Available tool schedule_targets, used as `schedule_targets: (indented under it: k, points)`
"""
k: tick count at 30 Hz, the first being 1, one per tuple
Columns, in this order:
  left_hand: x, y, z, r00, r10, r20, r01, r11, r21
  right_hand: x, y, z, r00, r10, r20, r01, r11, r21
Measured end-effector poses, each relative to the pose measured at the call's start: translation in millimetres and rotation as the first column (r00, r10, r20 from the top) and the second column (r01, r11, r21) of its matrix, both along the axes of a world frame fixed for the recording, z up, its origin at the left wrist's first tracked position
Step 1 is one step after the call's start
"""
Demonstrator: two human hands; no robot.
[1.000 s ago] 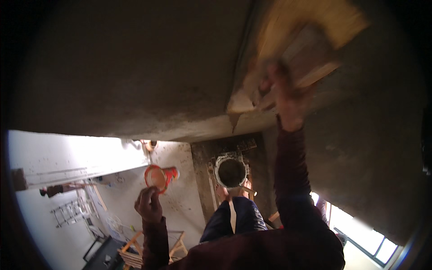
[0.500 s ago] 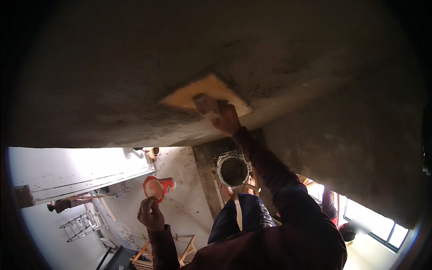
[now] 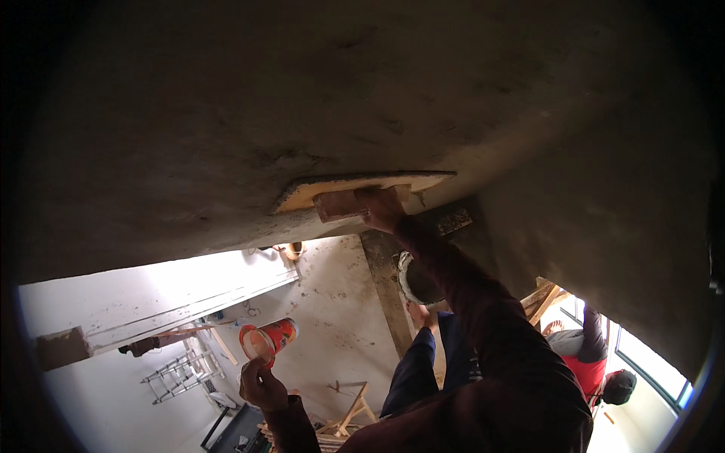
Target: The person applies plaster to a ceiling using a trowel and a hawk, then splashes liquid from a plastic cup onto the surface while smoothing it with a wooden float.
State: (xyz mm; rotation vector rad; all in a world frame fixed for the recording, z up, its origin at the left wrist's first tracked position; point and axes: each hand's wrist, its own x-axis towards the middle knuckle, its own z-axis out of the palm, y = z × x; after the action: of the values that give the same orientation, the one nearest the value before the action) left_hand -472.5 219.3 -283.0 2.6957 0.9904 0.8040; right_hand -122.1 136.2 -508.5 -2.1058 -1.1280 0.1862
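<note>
R hand [image 3: 384, 209] is closed around the handle [image 3: 340, 204] of the yellowish float [image 3: 362, 181]; L hand [image 3: 263, 386] has its fingers curled at the rim of a red cup [image 3: 281, 335], w/ the cup's mouth turned more to the L. What could go wrong: if the float is tilted too much while it is pushed, its edge may cut a line in the dark plaster [image 3: 226, 143], esp. where this looks rough. Also, the cup is tipped & prob. held only by the rim, so any content could spill; I can't tell what is inside. One bare foot [image 3: 419, 313] is just beside the bucket [image 3: 404, 278], thus a careless step might knock it over. Pos. of the things: the float is directly in R hand, w/ its board beyond the fingers, against or just beside the plaster (contact is not clear). The cup is at L hand's fingertips, well apart from the float, lower & to its L in view.
</note>
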Motion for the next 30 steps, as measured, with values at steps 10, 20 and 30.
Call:
schedule_targets:
  k: [10,20,30]
  points:
    - [8.0,13.5,1.4,0.988,-0.045,0.148,0.047,0.999,-0.009,49.2,-38.4,169.6,0.98,-0.129,0.153,0.053,0.904,0.424]
    - [2.1,4.3,-42.1,0.989,-0.093,0.115,0.116,0.972,-0.207,15.7,-15.5,94.7,0.981,-0.191,0.039,0.152,0.874,0.462]
    - [39.2,27.5,-33.8,0.952,-0.265,0.156,0.29,0.94,-0.177,-11.2,23.3,70.3,0.993,-0.111,-0.028,0.114,0.968,0.221]
